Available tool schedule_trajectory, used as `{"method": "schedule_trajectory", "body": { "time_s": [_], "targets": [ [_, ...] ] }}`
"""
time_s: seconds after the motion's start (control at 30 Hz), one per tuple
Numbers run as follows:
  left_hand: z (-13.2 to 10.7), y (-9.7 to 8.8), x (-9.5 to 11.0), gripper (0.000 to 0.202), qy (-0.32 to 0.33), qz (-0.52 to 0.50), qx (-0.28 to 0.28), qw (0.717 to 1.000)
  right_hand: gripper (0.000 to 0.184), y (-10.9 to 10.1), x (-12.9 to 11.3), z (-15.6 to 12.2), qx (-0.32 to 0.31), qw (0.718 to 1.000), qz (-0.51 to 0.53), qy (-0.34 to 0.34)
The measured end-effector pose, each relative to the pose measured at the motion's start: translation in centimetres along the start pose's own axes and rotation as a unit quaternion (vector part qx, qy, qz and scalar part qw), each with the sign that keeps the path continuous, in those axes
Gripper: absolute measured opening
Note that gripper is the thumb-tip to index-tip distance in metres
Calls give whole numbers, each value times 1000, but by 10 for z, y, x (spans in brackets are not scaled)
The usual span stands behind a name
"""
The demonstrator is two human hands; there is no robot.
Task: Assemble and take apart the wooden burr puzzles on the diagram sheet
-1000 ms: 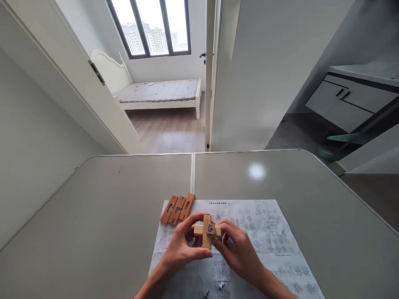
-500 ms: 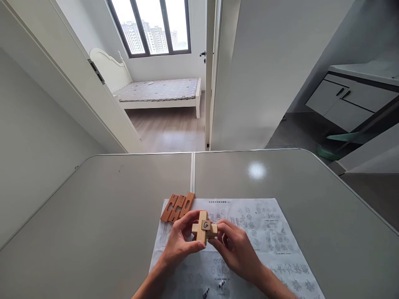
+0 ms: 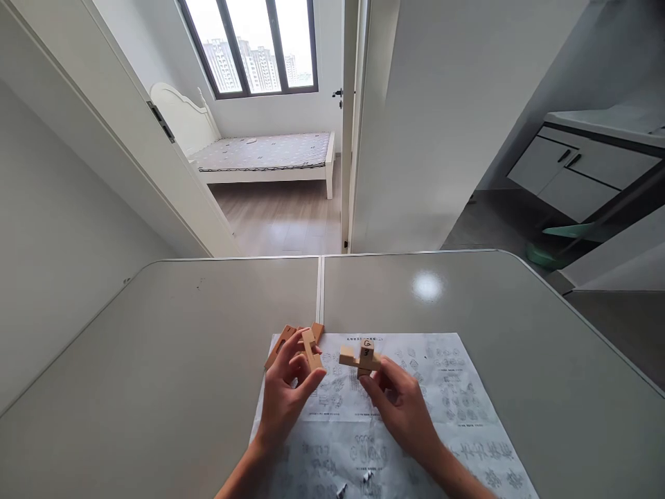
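Observation:
Between the thumb and fingers of my left hand point(image 3: 287, 388) is a single light wooden puzzle piece point(image 3: 312, 350) with a notch in its side. My right hand point(image 3: 402, 402) pinches two joined wooden puzzle pieces point(image 3: 366, 355) that cross each other; the upright one bears a handwritten mark and a 3. A gap separates what the two hands hold. Both hands are above a printed instruction sheet point(image 3: 436, 388). Reddish-brown slotted wooden pieces point(image 3: 280, 344) lie just beyond my left hand, partly hidden by it.
The sheet lies on a grey table point(image 3: 156, 360) with a seam down its middle. Small dark scraps point(image 3: 368, 477) rest near the sheet's lower part. Past the table are a doorway, a bed point(image 3: 270, 152) and, at right, a white cabinet point(image 3: 587, 166).
The wooden assembly that both hands held has come apart. My left hand has moved up and left with one piece; my right hand keeps the crossed pair, now turned.

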State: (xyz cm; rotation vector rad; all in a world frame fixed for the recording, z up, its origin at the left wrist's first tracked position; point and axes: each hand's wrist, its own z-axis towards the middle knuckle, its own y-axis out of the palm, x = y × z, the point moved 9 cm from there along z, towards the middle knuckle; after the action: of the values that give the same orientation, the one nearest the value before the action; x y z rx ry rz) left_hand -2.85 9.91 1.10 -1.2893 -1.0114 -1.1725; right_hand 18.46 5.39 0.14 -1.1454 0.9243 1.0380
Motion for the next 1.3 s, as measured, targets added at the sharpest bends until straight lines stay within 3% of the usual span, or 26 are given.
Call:
{"method": "schedule_trajectory", "body": {
  "time_s": [0.1,0.2,0.27,0.4,0.57,1.3],
  "targets": [
    [0,-2,20,64,102,136,6,985,35,-2,3,0,10,1000,1,12],
    [-2,1,38,63,217,256,19,942,35,-2,3,1,10,1000,2,10],
    [-2,5,41,64,253,315,23,914,35,-2,4,1,10,1000,5,11],
    [0,9,36,62,258,390,20,884,35,-2,5,1,11,1000,12,16],
    [1,13,32,60,249,432,6,867,35,-1,5,2,8,999,23,22],
    [-1,22,30,58,237,471,-28,849,31,0,-1,3,-3,999,28,21]
  ]
}}
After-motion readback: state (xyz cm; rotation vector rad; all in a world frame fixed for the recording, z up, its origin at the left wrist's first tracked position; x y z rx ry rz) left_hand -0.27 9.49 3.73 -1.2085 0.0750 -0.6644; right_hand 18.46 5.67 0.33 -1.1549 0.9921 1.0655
